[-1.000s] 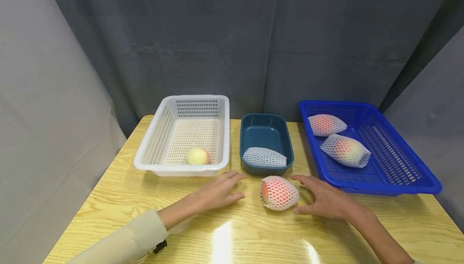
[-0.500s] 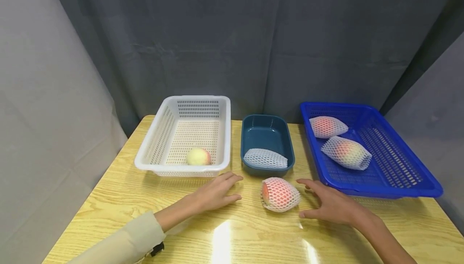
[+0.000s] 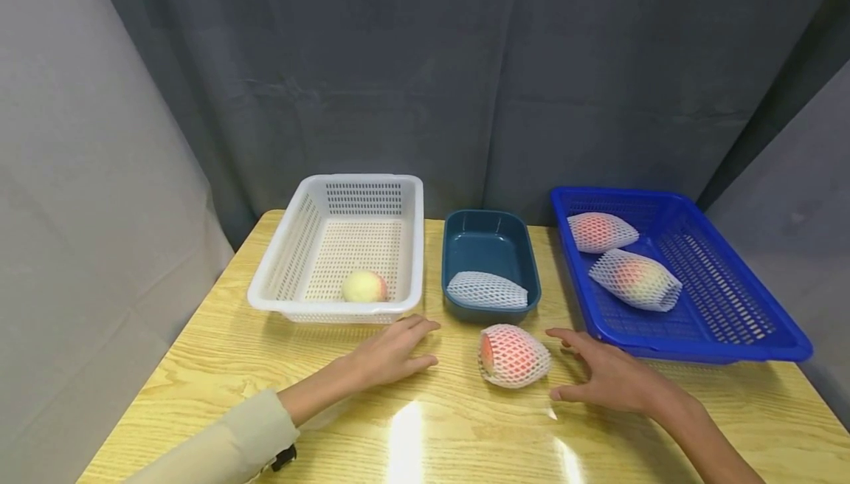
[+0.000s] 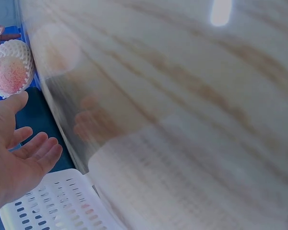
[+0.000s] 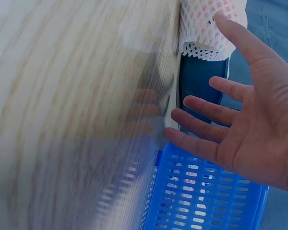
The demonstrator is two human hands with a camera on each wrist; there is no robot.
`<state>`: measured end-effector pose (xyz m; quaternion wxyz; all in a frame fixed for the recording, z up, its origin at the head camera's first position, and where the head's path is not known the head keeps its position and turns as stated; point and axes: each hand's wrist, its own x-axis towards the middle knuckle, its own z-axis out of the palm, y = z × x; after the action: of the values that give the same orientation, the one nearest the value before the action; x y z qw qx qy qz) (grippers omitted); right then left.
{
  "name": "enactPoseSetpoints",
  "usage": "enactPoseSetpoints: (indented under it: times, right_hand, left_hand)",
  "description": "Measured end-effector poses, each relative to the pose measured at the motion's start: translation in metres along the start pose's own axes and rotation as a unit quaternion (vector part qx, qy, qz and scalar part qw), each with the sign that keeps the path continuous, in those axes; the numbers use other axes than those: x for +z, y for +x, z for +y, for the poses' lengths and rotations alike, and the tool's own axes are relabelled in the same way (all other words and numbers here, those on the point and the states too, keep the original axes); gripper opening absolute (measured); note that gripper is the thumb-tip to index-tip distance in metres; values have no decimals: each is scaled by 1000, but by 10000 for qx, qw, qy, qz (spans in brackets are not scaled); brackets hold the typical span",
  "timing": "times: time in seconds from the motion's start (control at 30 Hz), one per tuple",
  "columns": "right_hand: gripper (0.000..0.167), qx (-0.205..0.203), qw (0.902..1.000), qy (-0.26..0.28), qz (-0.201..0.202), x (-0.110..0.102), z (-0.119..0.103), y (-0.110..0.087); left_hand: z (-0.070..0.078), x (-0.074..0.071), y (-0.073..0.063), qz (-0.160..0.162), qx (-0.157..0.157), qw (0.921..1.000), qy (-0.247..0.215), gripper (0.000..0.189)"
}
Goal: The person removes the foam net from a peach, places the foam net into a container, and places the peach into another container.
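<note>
A peach in a white foam net (image 3: 513,357) lies on the table between the two hands, touched by neither in the head view. To its left, my left hand (image 3: 393,351) is spread with its fingers loosely extended and nothing in it. My right hand (image 3: 606,372) stands to the right of the peach, thumb and fingers apart, also holding nothing. The left wrist view shows the netted peach (image 4: 10,69) beyond the left thumb. In the right wrist view the fingers of the right hand (image 5: 259,110) are extended, with the foam net (image 5: 206,33) beyond the thumb.
Behind the left hand, a white basket (image 3: 268,298) contains a bare peach (image 3: 364,287). A dark teal tray (image 3: 488,229) at the middle holds a foam net (image 3: 487,290). The blue basket (image 3: 717,347) at right bears two netted peaches (image 3: 635,279). Grey curtains enclose the wooden table (image 3: 219,381).
Both hands have drawn slightly away from the netted peach, the left hand leftward and the right hand rightward. The peach stays on the table in the same place.
</note>
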<state>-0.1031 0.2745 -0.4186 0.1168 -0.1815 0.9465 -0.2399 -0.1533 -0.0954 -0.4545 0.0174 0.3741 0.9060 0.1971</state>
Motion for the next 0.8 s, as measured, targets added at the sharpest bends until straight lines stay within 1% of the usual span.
enactPoseSetpoints:
  times: [0.37,0.57,0.63,0.8]
  right_hand:
    - [91,-184,9997,-97,95,0,-1,-6]
    - [92,-300,9992,-86,258,2,0,-3]
    - [92,-406,9986,-41,341,3,-1,0]
    - [94,-914,9936,-86,655,7,-7,7]
  left_hand:
    - [-5,-1,-8,98,90,9999,85,56]
    - [-2,-4,-9,103,83,9999,89,56]
    - [0,-4,-7,107,69,9999,94,56]
    - [8,-5,1,54,39,9999,109,57]
